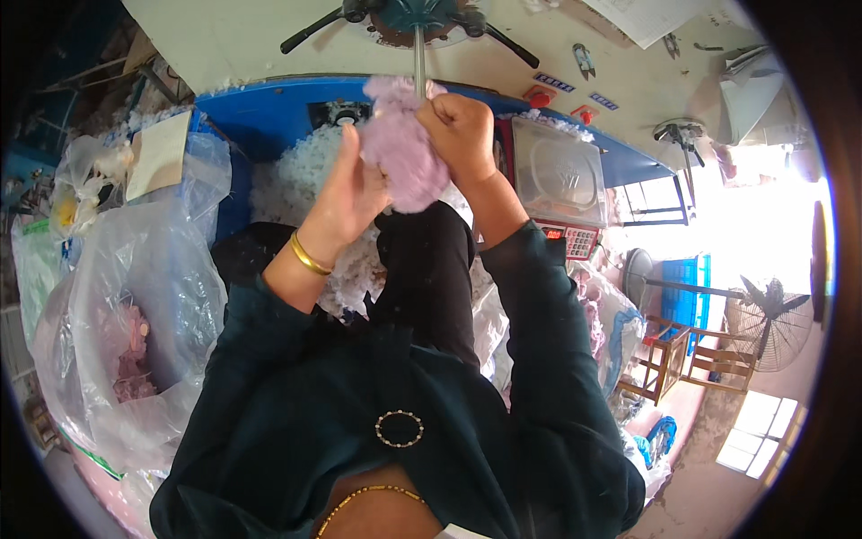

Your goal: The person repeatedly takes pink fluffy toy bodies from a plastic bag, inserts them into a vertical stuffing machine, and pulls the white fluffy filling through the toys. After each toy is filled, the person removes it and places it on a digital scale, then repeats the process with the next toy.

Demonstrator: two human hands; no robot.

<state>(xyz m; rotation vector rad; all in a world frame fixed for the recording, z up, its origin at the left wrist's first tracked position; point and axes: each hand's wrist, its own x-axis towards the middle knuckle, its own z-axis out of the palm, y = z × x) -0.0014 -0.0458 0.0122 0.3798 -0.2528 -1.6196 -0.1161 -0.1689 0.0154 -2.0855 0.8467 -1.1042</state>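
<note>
Head view shows the left hand cupping a lilac plush skin and the right hand with its grip closed on the top, at a metal tube. It looks part-filled, I judge. White stuffing fills the blue bin; bags and a scale stand near.

clear plastic bags at left, small blue labels on the machine

two hands, one purple plush piece, one scale, two fans, one clear bag.
</note>
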